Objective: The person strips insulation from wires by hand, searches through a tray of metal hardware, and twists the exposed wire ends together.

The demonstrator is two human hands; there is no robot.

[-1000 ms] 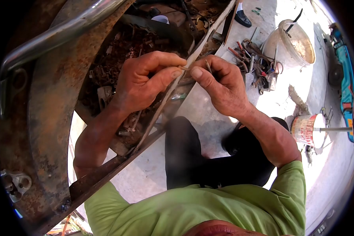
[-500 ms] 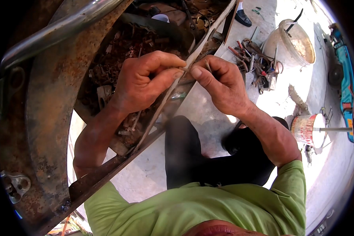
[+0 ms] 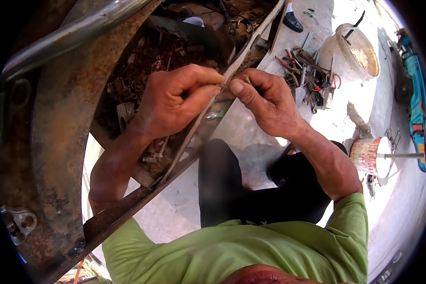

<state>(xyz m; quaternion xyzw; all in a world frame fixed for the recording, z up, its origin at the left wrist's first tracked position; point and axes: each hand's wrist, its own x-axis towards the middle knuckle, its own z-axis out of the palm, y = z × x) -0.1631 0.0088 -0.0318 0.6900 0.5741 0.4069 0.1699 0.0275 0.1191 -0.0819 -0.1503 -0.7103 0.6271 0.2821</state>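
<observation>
My left hand [image 3: 175,97] is closed in a pinch, thumb and forefinger tips pressed together above the pale edge of a worn wooden board [image 3: 194,128]. What those fingertips hold is too small to make out. Close beside it, my right hand [image 3: 267,102] pinches a thin pale piece [image 3: 249,81], whose end pokes up between thumb and curled forefinger. The fingertips of both hands nearly meet. Under and behind my left hand lies a bin of rusty scrap bits [image 3: 175,49], partly hidden by the hand and forearm.
A rusty curved metal plate [image 3: 66,109] and a shiny tube [image 3: 71,38] stand at the left. Pliers and other tools [image 3: 307,75] lie on the concrete floor at the right, near a dirty white bucket [image 3: 341,52]. Further right are a printed tub [image 3: 364,154] and a turquoise machine [image 3: 415,94].
My left hand has shifted slightly downward, its fingers still pinched. My right hand stays almost in place, its thumb and forefinger moved only a little.
</observation>
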